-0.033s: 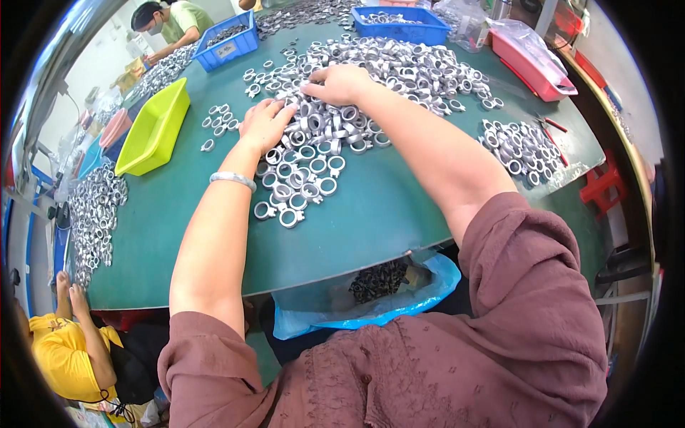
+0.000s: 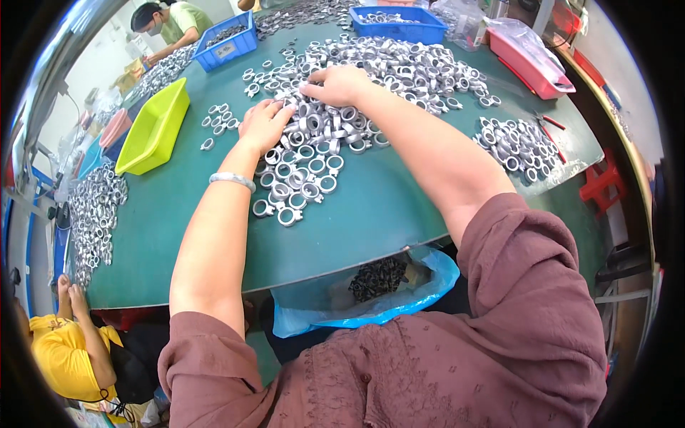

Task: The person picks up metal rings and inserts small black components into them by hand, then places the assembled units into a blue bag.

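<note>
A broad heap of grey metal ring clamps (image 2: 410, 68), each a ring with a small lug, covers the middle of the green table (image 2: 193, 235). My left hand (image 2: 264, 127) lies on the heap's left edge, thumb apart from the bent fingers. Farther in, my right hand (image 2: 341, 84) rests on top of the heap with a gap between thumb and forefinger. I see no clamp clearly gripped in either hand, though some fingertips are hidden among the rings. Looser clamps (image 2: 289, 215) spread from the heap toward me.
A yellow-green tray (image 2: 153, 128) stands at left, blue bins (image 2: 228, 44) behind it. Smaller clamp piles lie left and right, with red-handled pliers (image 2: 553, 123) at right. A blue bag (image 2: 300, 327) with dark parts hangs below the table edge. Two co-workers sit at left.
</note>
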A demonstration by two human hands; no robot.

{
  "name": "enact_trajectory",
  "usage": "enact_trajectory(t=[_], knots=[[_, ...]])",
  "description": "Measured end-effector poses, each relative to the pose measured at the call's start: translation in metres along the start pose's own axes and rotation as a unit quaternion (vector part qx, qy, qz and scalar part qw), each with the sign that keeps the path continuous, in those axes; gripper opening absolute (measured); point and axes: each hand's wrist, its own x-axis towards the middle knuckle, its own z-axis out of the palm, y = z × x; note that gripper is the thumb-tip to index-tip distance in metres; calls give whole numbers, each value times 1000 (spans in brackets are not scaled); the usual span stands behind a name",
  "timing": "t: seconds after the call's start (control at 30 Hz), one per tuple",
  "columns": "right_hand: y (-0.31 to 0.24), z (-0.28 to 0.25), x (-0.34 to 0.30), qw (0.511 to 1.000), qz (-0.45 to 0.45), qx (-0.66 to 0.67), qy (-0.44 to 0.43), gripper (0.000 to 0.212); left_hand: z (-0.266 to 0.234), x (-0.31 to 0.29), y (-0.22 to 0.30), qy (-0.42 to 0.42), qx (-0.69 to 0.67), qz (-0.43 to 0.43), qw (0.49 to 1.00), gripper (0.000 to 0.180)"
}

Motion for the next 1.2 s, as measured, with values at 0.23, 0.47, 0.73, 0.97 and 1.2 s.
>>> enact_trajectory(t=[0.23,0.47,0.73,0.97,1.2], knots=[[-12,-3,-38,1000,9,19,5,49,2,-26,7,16,-21,-3,1000,58],[-18,-8,-63,999,26,20,-5,49,4,-41,9,-1,-23,13,1000,59],[-21,-7,-84,1000,15,12,13,48,-3,-61,17,-14,-15,26,999,58],[-16,-3,-94,997,-32,-10,70,42,-20,-88,27,-36,-13,0,999,58],[-11,-7,-133,939,-205,-10,276,36,-41,-139,20,47,-153,51,986,41]])
